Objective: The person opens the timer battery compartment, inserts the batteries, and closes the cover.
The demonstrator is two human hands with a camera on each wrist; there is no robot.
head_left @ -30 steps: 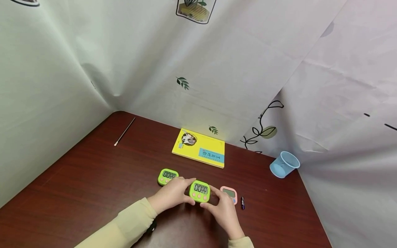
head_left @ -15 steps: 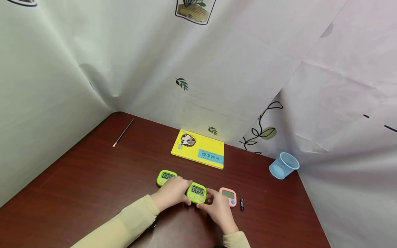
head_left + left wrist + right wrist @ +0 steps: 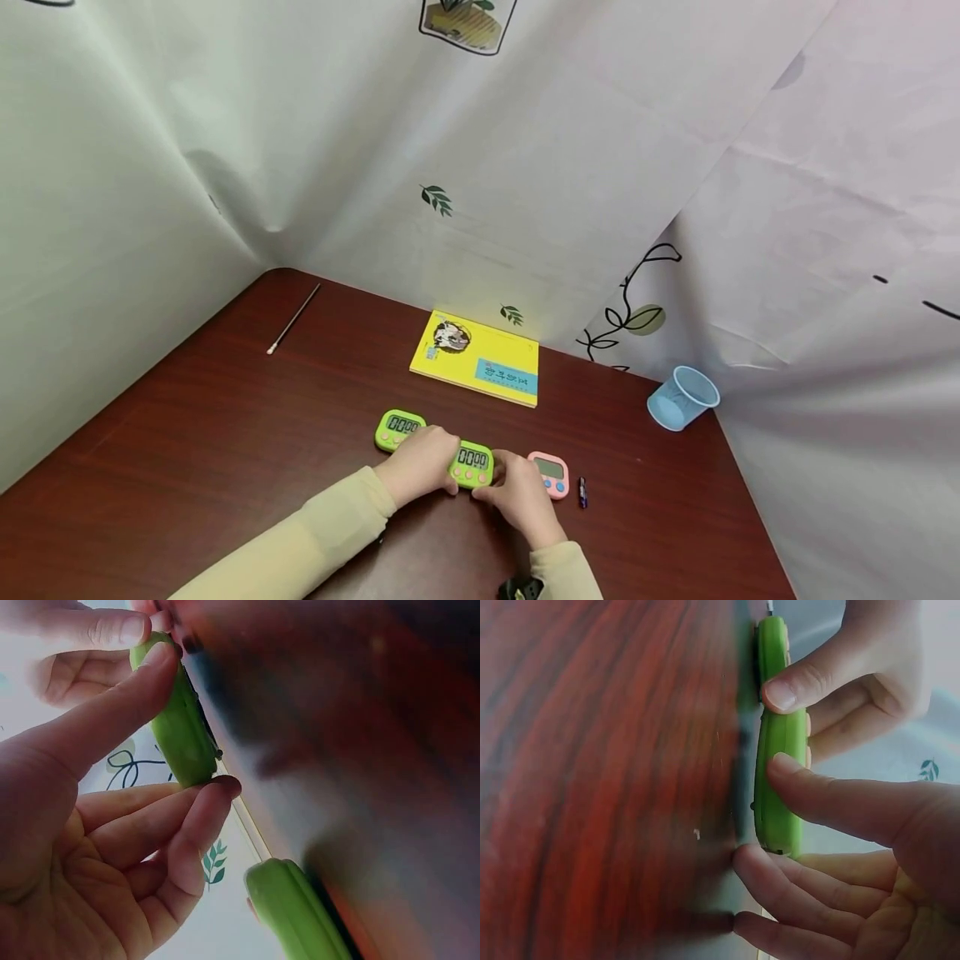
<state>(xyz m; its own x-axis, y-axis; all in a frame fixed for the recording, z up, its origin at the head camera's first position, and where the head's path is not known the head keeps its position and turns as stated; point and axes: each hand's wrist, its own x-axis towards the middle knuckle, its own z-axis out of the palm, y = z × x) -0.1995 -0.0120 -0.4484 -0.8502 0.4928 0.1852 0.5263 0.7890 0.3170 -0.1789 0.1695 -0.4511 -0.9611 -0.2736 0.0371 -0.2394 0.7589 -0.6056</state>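
Both hands hold one green digital timer (image 3: 472, 463) low on the dark wooden table (image 3: 225, 433), its display facing up. My left hand (image 3: 420, 463) pinches its left edge between thumb and fingers; the same timer (image 3: 178, 727) shows edge-on in the left wrist view. My right hand (image 3: 516, 497) pinches its right edge, and the timer (image 3: 780, 742) stands close against the table in the right wrist view. A second green timer (image 3: 400, 427) lies just left of the held one, also seen as an edge (image 3: 296, 911). A pink timer (image 3: 551, 473) lies to the right.
A yellow book (image 3: 476, 367) lies behind the timers. A light blue mesh cup (image 3: 681, 398) stands at the back right corner. A thin stick (image 3: 294, 318) lies at the back left. A small dark battery (image 3: 582, 492) lies beside the pink timer. Patterned white sheets wall the table.
Both hands have lowered the green timer from a raised, tilted position down toward the table and slightly left. The other timers have not moved.
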